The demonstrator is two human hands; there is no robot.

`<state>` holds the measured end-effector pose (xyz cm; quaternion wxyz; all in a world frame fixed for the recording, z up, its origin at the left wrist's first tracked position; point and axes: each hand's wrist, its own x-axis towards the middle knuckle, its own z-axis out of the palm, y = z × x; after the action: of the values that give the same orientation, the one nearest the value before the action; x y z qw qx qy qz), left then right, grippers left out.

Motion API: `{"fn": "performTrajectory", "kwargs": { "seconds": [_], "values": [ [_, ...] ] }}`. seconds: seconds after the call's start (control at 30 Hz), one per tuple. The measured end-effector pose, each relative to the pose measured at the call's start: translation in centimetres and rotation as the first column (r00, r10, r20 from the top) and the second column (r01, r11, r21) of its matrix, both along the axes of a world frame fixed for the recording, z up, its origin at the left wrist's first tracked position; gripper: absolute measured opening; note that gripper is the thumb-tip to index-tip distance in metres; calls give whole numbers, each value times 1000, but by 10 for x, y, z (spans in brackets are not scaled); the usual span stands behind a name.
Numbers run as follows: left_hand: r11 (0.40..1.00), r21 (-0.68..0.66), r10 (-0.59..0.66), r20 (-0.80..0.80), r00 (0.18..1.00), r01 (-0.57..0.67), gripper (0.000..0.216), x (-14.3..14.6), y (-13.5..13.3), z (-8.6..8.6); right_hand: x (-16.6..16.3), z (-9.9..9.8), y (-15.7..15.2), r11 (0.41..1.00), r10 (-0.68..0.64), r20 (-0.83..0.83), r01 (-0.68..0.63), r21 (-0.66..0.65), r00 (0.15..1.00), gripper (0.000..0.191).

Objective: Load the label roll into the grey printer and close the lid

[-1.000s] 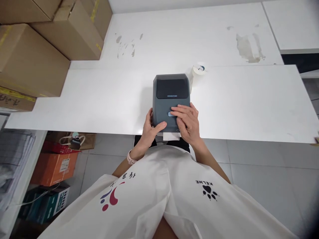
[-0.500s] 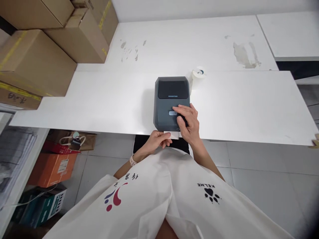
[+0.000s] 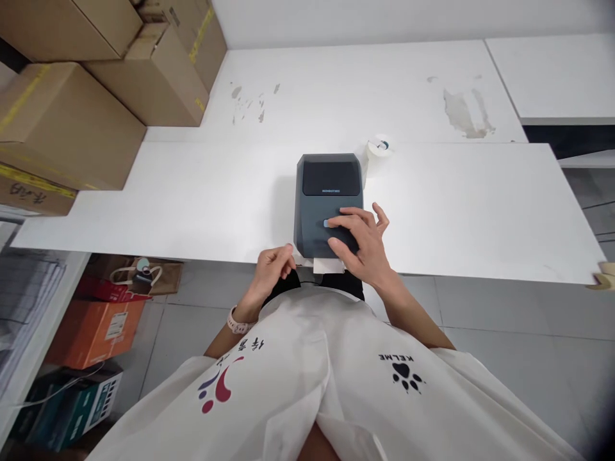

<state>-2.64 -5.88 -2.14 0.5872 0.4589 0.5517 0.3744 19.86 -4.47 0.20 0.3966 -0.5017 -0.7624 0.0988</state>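
A dark grey label printer [image 3: 312,221] stands at the table's front edge. My right hand [image 3: 365,246] lies over its right side, fingers spread, with a fingertip on the pale button [image 3: 326,223]. A white label strip [image 3: 327,266] sticks out of the printer's front, over the table edge. My left hand [image 3: 273,272] is just left of the strip and apart from it, its fingers curled in and nothing visible in them. Behind the printer's right side stands a white paper roll [image 3: 377,160], its paper leading toward the printer.
Cardboard boxes [image 3: 72,121] are stacked at the left end of the white table [image 3: 456,218]. Under the table at left are an orange box [image 3: 93,330], a paper bag [image 3: 168,275] and a green box [image 3: 72,410]. A wall runs along the back.
My left hand has let go of the label strip and moved left. My right hand has shifted slightly, bringing a fingertip onto the printer's button.
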Motion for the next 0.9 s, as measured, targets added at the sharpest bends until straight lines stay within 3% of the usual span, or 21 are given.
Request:
{"fn": "performTrajectory", "kwargs": {
  "seconds": [0.1, 0.23, 0.37, 0.53, 0.63, 0.7, 0.77, 0.83, 0.9],
  "values": [
    [970, 82, 225, 42, 974, -227, 52, -12, 7, 6, 4, -4, -6, 997, 45, -122, -37, 61, 992, 38],
    [943, 105, 307, 84, 948, -315, 40, -16, 18, 8, 8, -4, -1, 979, -9, -178, 45, 200, 984, 54],
    [955, 183, 236, 18, 972, -235, 27, -1, 39, 7, 11, 27, 40, 944, -35, -101, 66, 323, 994, 66],
    [970, 243, 49, -137, 989, -14, 61, 27, 77, 6, 9, 82, 124, 901, 27, -183, 56, 429, 983, 57],
    [966, 255, -2, -198, 980, 53, 69, 37, 97, 3, 8, 103, 152, 885, -7, -184, 92, 456, 983, 52],
    [964, 259, 2, -236, 972, 61, 75, 40, 105, 1, 9, 106, 152, 883, -146, -141, 193, 428, 979, 55],
    [965, 257, 24, -270, 962, 48, 79, 42, 110, 0, 12, 98, 142, 910, -210, -27, 205, 359, 977, 53],
    [962, 270, 47, -302, 952, 38, 80, 43, 110, -1, 12, 81, 131, 975, -104, 168, 68, 211, 980, 48],
    [959, 281, 53, -327, 944, 44, 80, 43, 109, -1, 7, 61, 124, 995, 93, 370, -95, -15, 924, 44]
  ]
}}
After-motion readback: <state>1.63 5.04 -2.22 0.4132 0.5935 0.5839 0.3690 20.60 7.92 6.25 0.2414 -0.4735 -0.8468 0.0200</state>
